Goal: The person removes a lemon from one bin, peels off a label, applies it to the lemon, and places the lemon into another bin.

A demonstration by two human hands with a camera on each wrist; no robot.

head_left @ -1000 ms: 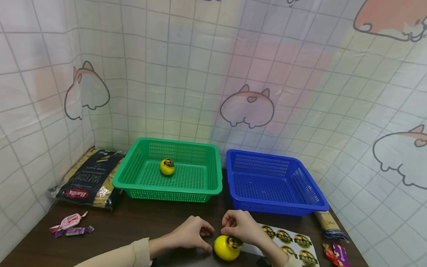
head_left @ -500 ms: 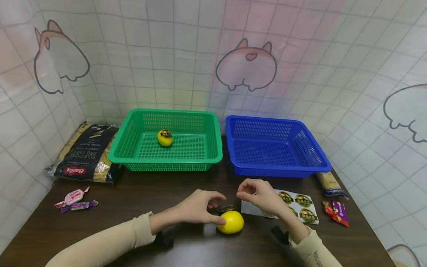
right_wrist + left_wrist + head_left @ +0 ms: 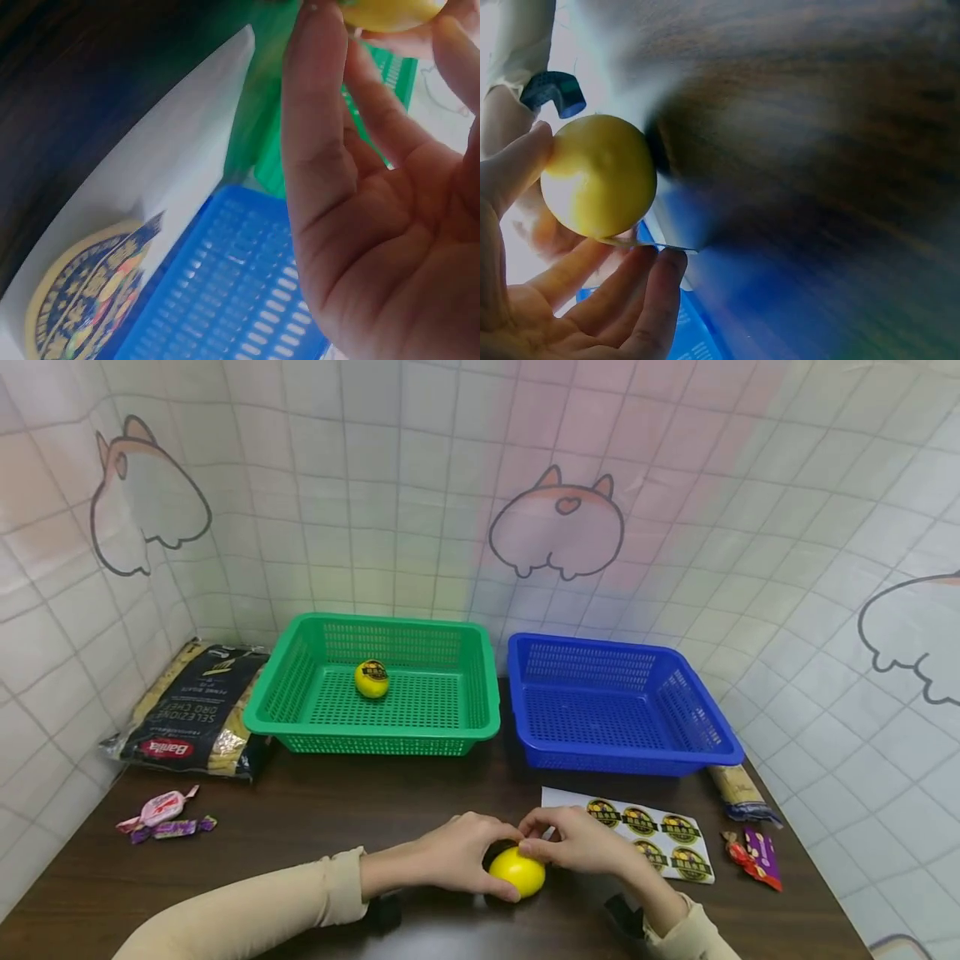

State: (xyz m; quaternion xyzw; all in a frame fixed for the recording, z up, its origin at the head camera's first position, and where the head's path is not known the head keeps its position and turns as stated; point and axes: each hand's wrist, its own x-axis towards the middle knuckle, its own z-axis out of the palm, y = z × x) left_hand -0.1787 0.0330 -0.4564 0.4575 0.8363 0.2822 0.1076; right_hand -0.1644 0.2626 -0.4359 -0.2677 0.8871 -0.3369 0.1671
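A yellow lemon (image 3: 519, 872) lies on the dark table (image 3: 315, 827) near the front edge. My left hand (image 3: 468, 858) cups it from the left, thumb and fingers curled round it. In the left wrist view the lemon (image 3: 600, 176) sits between the thumb and the fingers (image 3: 656, 289), and a thin sticker edge (image 3: 656, 246) shows at the fingertips. My right hand (image 3: 573, 845) reaches in from the right, its fingertips (image 3: 319, 45) touching the top of the lemon (image 3: 390, 10). A white sticker sheet (image 3: 637, 835) with round dark stickers lies just right of the hands.
A green basket (image 3: 480, 727) behind the hands holds a second, stickered lemon (image 3: 372, 678). Beside it is a blue basket (image 3: 720, 747). A pasta bag (image 3: 191, 710) and candies (image 3: 161, 814) lie at the left. Another packet (image 3: 738, 793) and candies (image 3: 753, 856) lie at the right.
The right hand has come down from above the sheet onto the lemon's top. The left hand has closed more round the lemon. The head view has tilted down.
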